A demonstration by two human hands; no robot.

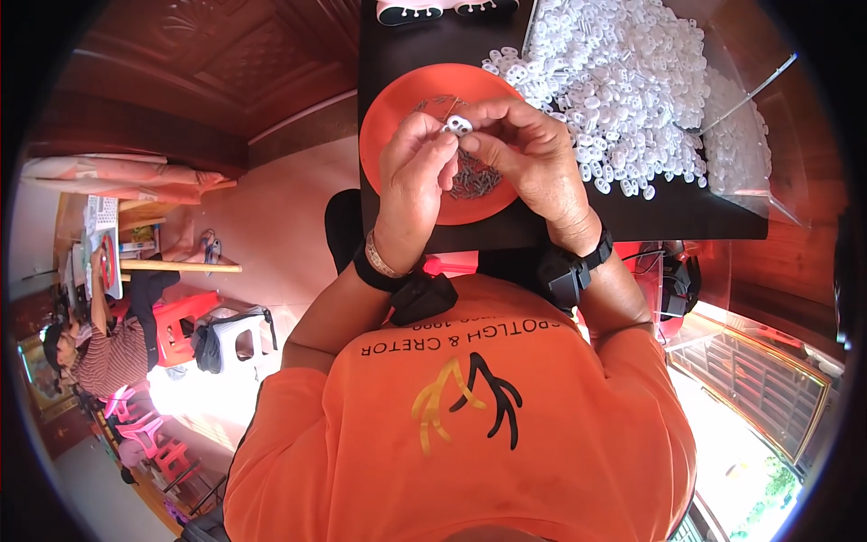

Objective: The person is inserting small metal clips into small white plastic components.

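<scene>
Between my two hands is a small white plastic piece with two holes (458, 125), held up over an orange plate (381, 135). My left hand (408, 176) pinches it from the left with thumb and fingertips. My right hand (535, 161) closes on it from the other side, forefinger above and thumb below. Many small grey metal parts (473, 182) lie in the plate under my hands; they look like little springs or screws, too small to tell. Whether a metal part is also between my fingertips cannot be made out.
A big heap of similar white pieces (623, 77) covers the right of the black table (614, 217), beside a clear panel (750, 95). Shoes (442, 9) show at the far edge. Leftward, a person in a striped top (113, 357) sits near plastic stools (185, 327).
</scene>
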